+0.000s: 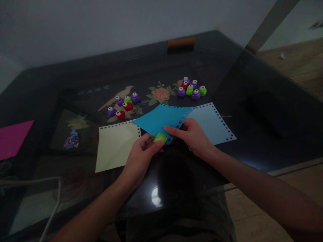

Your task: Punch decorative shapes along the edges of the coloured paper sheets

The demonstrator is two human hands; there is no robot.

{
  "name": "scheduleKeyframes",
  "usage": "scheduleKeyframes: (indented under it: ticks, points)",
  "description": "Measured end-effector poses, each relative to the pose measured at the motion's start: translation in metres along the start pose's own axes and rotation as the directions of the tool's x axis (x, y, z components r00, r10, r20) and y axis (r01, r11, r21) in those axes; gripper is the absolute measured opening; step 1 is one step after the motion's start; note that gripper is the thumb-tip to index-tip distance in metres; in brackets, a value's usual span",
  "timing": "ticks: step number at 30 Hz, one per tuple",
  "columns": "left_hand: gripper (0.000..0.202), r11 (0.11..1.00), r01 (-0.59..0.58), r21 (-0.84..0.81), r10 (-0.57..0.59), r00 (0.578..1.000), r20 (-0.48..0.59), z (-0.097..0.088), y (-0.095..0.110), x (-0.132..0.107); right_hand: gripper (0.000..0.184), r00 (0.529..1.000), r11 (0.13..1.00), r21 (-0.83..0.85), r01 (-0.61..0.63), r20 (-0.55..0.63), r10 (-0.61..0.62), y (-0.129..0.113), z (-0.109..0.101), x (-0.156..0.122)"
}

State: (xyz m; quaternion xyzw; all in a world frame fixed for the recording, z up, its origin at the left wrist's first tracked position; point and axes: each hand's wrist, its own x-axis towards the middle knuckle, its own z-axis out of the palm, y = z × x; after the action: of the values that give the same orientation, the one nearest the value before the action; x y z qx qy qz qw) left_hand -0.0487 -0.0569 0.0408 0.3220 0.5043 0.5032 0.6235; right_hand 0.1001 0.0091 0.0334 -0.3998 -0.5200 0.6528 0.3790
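Note:
My left hand point(145, 151) is closed around a green craft punch point(160, 137), with the thumb pressed on its top. The punch sits at the near edge of a blue sheet of paper point(156, 119). Holes run along the sheet's far and right edges. My right hand point(193, 136) pinches this sheet near its right side, thumb on top. Beneath and beside it lie a pale yellow sheet point(114, 148) on the left and a light blue sheet point(207, 122) on the right, both with punched edges. The fingers under the blue sheet are partly hidden.
Purple, green and red punches stand in a left group point(127, 106) and a right group point(189, 90). Paper confetti point(72, 138) is piled at the left, near a magenta sheet point(15, 139). A white cable point(59, 191) crosses the dark glossy table point(252, 111). A brown object point(181, 42) lies at the back.

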Motion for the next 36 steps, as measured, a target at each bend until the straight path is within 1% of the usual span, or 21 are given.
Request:
scheduleKeyframes:
  ticks: [4,9,18,23,29,32,36]
  points:
    - [0.033,1.000,0.009,-0.005,-0.009,1.000,-0.003,0.0003,0.0012,-0.0001,0.027,0.999,0.997,0.064,-0.051,0.018,0.050,-0.0002,0.0011,-0.0002]
    - [0.033,0.999,0.036,-0.010,-0.036,0.999,-0.026,0.0011,0.0018,0.0007,0.026,0.998,0.997,0.047,-0.061,0.006,0.060,0.0006,0.0014,-0.0001]
    - [0.028,0.999,0.017,-0.045,-0.017,1.000,0.001,-0.0013,-0.0004,0.0011,0.027,0.995,0.995,0.013,-0.102,-0.005,0.102,0.0020,0.0006,-0.0016]
    - [0.027,0.999,0.009,-0.043,-0.008,1.000,0.022,-0.0035,-0.0027,0.0020,0.027,0.991,0.991,0.043,-0.130,-0.019,0.130,0.0009,0.0014,-0.0020]
    - [0.030,0.997,0.028,-0.065,-0.028,1.000,0.005,-0.0020,-0.0011,0.0007,0.025,0.991,0.991,0.030,-0.130,-0.008,0.130,0.0007,0.0002,-0.0016]
    - [0.029,0.998,0.031,-0.059,-0.031,0.999,-0.009,-0.0013,-0.0003,0.0001,0.025,0.992,0.992,0.020,-0.126,0.000,0.126,0.0008,-0.0003,-0.0018]
    - [0.033,0.998,0.035,-0.050,-0.036,0.999,-0.014,-0.0015,-0.0005,0.0001,0.027,0.994,0.994,-0.006,-0.113,-0.007,0.113,0.0004,0.0005,-0.0023]
